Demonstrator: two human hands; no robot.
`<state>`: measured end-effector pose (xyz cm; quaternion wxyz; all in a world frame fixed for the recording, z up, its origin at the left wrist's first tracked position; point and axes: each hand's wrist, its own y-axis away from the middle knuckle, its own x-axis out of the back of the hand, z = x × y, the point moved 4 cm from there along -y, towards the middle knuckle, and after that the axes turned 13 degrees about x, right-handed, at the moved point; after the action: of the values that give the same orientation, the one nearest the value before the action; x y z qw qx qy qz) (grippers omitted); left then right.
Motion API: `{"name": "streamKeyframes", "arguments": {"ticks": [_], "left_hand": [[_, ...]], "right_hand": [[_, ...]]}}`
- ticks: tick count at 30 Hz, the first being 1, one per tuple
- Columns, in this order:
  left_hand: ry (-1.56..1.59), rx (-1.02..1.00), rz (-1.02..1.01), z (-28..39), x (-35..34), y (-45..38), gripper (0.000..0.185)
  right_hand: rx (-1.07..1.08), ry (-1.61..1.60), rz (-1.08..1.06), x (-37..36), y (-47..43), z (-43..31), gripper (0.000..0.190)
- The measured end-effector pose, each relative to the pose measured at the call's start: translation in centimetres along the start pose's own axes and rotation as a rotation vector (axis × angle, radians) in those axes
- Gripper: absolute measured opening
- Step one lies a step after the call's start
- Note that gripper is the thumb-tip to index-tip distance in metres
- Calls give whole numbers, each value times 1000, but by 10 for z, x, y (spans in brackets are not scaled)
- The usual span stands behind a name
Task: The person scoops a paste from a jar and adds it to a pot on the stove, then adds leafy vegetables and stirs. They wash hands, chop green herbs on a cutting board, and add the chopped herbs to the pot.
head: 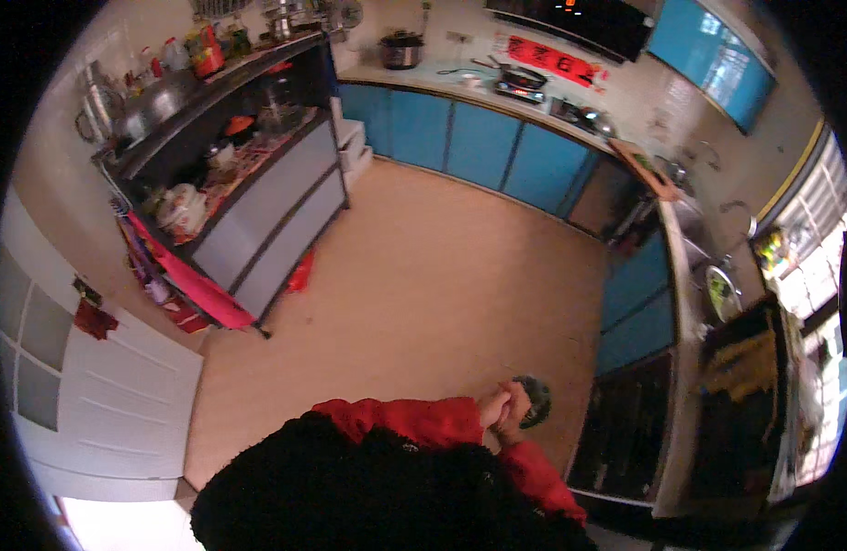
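Note:
Both of my hands are together low in the picture, in front of my dark fuzzy garment, with red sleeves reaching to the wrists. My left hand (pixel 492 408) comes in from the left and presses against my right hand (pixel 516 406). Their fingers overlap and blur, so I cannot tell whether anything small is between them. Just beyond the right hand shows a round dark green object (pixel 538 403), partly covered by the fingers. It may be a container standing on the floor; whether the hand touches it is unclear.
Left stands a shelving cabinet (pixel 265 213) with pots and bottles, near a white door (pixel 120 399). Blue base cabinets (pixel 482 148) run along the back and right. The counter carries a rice cooker (pixel 401 50), a wok (pixel 522 77), a cutting board (pixel 644 171) and a bowl of greens (pixel 722 293).

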<state>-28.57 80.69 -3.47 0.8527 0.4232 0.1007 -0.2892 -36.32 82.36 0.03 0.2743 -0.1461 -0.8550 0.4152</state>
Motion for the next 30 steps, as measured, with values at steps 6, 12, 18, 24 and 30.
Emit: {"name": "streamKeyframes", "arguments": {"ticks": [6, 12, 18, 24, 30], "left_hand": [[94, -56, 101, 107, 60, -13, 45], [143, -88, 100, 211, 101, -89, 40], [143, -234, 155, 349, 111, -167, 33], [197, -233, 94, 432, 123, -222, 38], [123, -69, -339, 534, 125, -273, 57]], "right_hand": [[289, -85, -165, -75, -107, 63, 14], [444, -81, -176, -122, -192, 162, 13], [564, -67, -190, -138, -312, 270, 20], [460, -92, -272, -155, -363, 381, 19], [-612, 498, -344, -81, -349, 568, 31]]}}
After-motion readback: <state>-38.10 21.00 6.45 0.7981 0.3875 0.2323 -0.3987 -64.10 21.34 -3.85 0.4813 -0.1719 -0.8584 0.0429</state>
